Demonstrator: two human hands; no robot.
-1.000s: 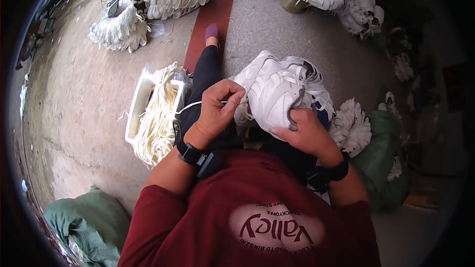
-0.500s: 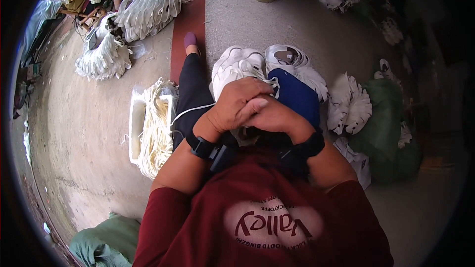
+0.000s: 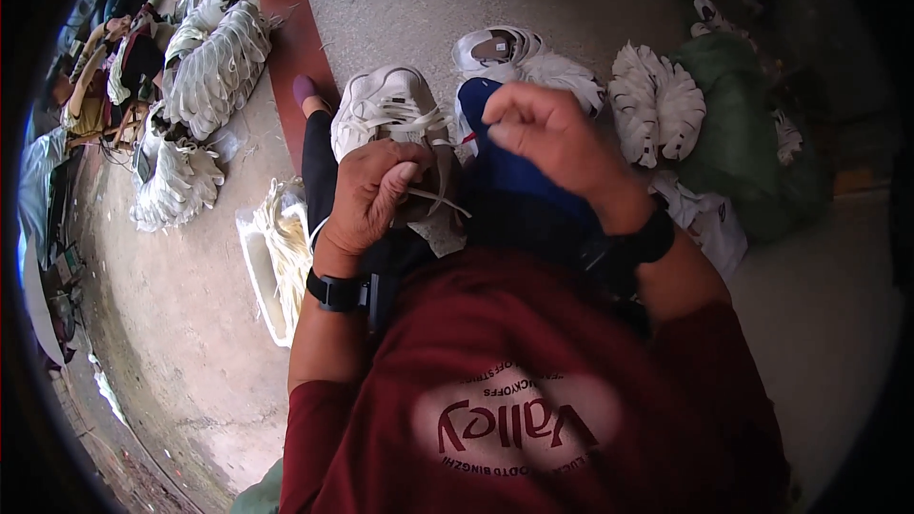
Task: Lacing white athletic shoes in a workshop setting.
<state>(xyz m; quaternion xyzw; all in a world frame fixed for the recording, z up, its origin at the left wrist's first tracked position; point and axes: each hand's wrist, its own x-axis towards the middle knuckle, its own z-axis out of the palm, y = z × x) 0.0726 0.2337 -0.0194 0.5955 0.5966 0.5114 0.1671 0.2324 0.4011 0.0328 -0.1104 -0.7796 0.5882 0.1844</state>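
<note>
A white sneaker (image 3: 386,95) rests on my lap, toe pointing away, with white lace threaded across its front. My left hand (image 3: 371,190) is closed at the shoe's near end, thumb and fingers pinching the white shoelace (image 3: 433,198), whose loose end sticks out to the right. Raised to the right of the sneaker, my right hand (image 3: 562,138) has its fingers curled in toward the thumb. Whatever it pinches, if anything, is too small to make out. Beneath that hand a dark blue cloth (image 3: 519,167) covers my right thigh.
Left of my leg stands a white box (image 3: 255,271) of pale laces (image 3: 286,238). Bundled white shoe uppers (image 3: 657,105) lie at right beside a green sack (image 3: 733,133). More uppers (image 3: 214,67) are stacked at far left, near another person (image 3: 90,86).
My hands, together over the sneaker before, have come apart. The right has moved right and away, the left toward me and left. The view has shifted, showing more of the sneaker.
</note>
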